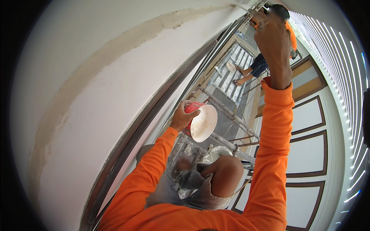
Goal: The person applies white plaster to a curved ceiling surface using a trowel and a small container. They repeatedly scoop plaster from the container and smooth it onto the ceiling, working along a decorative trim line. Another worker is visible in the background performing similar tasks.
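My left hand point(181, 117) grips a small red tub point(204, 123) by its side, thumb over the rim. The tub is tilted so its white inside shows, with pale paste smeared in it. High at the upper right, my right hand point(271, 42) is raised and closed on a putty knife point(242, 7), seen as a thin pale edge. The blade's tip is against the wall, at the far end of a beige filler strip point(96, 54). My fingers hide most of the knife. The strip curves along the pale wall point(104, 96) on my left.
I crouch on a paint-spattered scaffold platform; a white bucket point(217, 153) stands by my knee. Metal scaffold rails point(231, 113) cross ahead. Farther off, a person in orange point(291, 36) is on another splattered platform point(227, 79). Dark-framed panels point(308, 158) and bright light strips line the right.
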